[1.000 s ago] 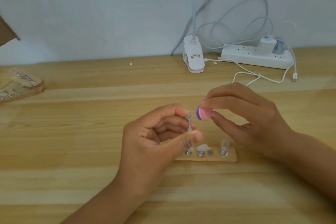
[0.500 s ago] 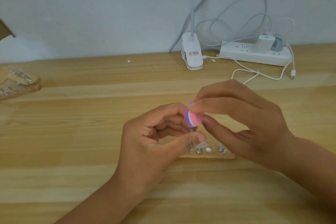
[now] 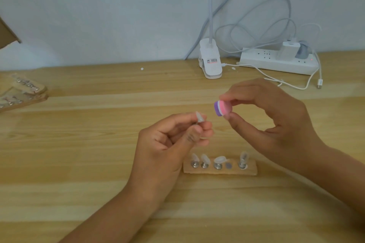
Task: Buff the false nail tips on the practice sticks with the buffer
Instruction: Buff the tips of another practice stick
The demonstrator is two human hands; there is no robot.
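Head view, nearest you: the wooden holder strip (image 3: 220, 171) lies on the wooden table (image 3: 79, 163). Four practice sticks (image 3: 243, 163) stand in it, each capped with one of the clear false nail tips (image 3: 219, 159), and a bare metal disc (image 3: 228, 165) sits between the third and fourth stick.

Just behind the holder strip and to its left, your left hand (image 3: 167, 144) pinches a fifth nail tip (image 3: 199, 117) by its stick, which the fingers mostly hide. The tip pokes up above your fingertips.

Behind the holder strip and to its right, your right hand (image 3: 276, 122) pinches the round pink-and-purple buffer (image 3: 221, 108) between thumb and forefinger. The buffer is near the fifth nail tip but not touching it.

Far behind the holder strip stands a white clip lamp base (image 3: 210, 63). Farther right is a white power strip (image 3: 272, 62), and far to the left lie more holder boards (image 3: 23, 92).
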